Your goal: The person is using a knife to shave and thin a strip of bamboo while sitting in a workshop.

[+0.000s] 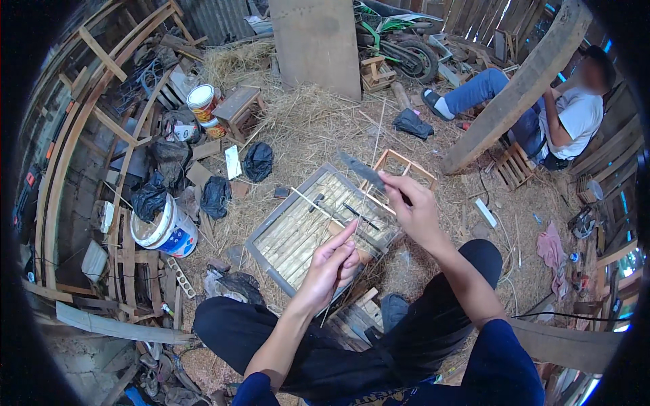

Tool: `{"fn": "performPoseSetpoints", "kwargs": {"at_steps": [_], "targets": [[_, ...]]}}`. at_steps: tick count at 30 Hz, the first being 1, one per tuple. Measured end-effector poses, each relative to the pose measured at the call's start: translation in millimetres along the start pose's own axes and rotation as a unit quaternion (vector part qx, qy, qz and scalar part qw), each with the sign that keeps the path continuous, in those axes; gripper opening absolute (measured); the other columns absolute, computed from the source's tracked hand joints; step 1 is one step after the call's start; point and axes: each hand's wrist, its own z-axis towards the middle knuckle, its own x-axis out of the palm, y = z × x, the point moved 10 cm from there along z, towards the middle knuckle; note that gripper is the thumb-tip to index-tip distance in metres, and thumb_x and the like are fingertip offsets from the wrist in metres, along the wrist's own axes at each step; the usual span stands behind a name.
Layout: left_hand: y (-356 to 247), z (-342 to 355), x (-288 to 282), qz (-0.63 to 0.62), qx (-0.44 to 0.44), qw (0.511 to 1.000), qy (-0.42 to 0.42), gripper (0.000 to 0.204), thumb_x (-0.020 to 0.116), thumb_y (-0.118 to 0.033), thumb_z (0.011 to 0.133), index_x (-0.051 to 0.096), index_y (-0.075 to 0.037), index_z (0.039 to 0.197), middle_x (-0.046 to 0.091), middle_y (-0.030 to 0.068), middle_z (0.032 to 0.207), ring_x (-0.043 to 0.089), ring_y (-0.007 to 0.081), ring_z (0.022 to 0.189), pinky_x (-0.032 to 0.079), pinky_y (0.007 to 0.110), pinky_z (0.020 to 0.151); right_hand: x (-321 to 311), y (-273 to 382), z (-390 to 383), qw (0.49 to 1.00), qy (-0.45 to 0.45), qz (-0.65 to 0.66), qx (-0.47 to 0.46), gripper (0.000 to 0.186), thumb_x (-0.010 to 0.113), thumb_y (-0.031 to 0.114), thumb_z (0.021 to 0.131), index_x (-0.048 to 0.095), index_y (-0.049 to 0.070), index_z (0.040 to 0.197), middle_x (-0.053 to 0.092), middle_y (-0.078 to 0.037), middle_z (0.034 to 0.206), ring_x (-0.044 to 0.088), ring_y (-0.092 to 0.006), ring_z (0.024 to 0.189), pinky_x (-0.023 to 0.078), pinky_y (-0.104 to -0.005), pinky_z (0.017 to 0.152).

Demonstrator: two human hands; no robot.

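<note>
My left hand (330, 262) is closed, pinching a long thin strip (376, 135), which looks like split bamboo or cane. The strip rises from my fingers, away from me and slightly to the right. In my right hand (414, 211) is a knife (360, 169) with a broad dark blade pointing up and left; its handle is covered by my fingers. The blade crosses close to the strip; whether they touch I cannot tell. Beneath both hands lies a slatted wooden panel (284, 252) in a grey frame. A small hammer (316, 201), a dark slim tool (361, 216) and a light stick (305, 197) rest on it.
A small wooden frame (413, 166) stands beyond my right hand. To the left are a white bucket (162, 233) and black plastic bags (215, 196). A slanting post (501, 111) rises at right, with a seated person (572, 122) behind it. Straw covers the floor.
</note>
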Motion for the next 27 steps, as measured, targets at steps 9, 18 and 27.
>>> {"fn": "performPoseSetpoints", "kwargs": {"at_steps": [9,18,27], "targets": [[-3.5,1.2,-2.7,0.003,0.014,1.000,-0.021,0.054,0.048,-0.019,0.106,0.031,-0.011,0.156,0.036,-0.0079,0.071,0.029,0.0021,0.056,0.022,0.019,0.046,-0.2,-4.0,-2.1,1.000,-0.020,-0.010,-0.004,0.034,0.063,0.013,0.094,0.068,0.019,0.127,0.069,-0.004,0.081,0.064,-0.0146,0.062,0.052,-0.0310,0.054],[-10.4,6.7,-14.0,0.048,0.047,0.997,-0.048,0.052,0.056,-0.025,0.104,0.042,-0.007,0.150,0.048,-0.0066,0.076,0.034,0.0004,0.056,0.024,0.017,0.047,12.3,15.5,-7.7,0.999,0.021,0.026,-0.031,0.032,0.061,0.011,0.094,0.070,0.014,0.124,0.072,-0.010,0.090,0.067,-0.0203,0.067,0.054,-0.0329,0.058],[-11.8,8.2,-31.6,0.117,0.120,0.981,-0.100,0.038,0.059,-0.021,0.102,0.055,-0.006,0.137,0.051,-0.0049,0.073,0.033,0.0001,0.053,0.023,0.018,0.045,26.0,40.8,-12.5,0.993,0.091,0.000,-0.080,0.035,0.064,0.008,0.091,0.069,0.015,0.124,0.069,-0.007,0.085,0.065,-0.0180,0.062,0.051,-0.0336,0.053]]}}
